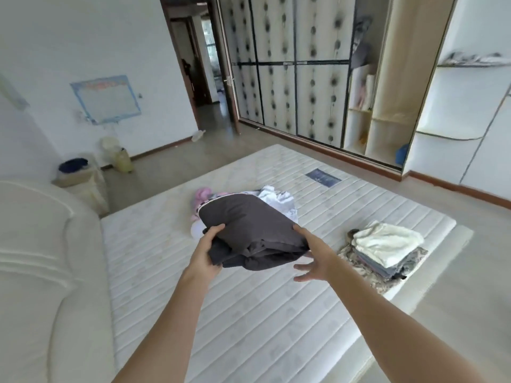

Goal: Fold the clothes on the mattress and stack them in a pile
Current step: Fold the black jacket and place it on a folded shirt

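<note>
Folded dark gray cloth [249, 230] held up over the white mattress [249, 313]. Left hand [206, 255] curled tight around its left edge. Right hand [312, 258] flat against its right side, fingers spread. Unfolded clothes [273, 199] just behind. Neat pile [384, 250] lying off to the right.

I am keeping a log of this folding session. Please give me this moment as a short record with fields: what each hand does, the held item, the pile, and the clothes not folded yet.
left hand: left hand grips the near left edge of the dark grey garment
right hand: right hand supports its right side, fingers spread
held item: folded, lifted above the mattress
pile: folded pile at the right edge of the mattress, cream item on top
unfolded clothes: pink and white heap behind the held garment
</note>
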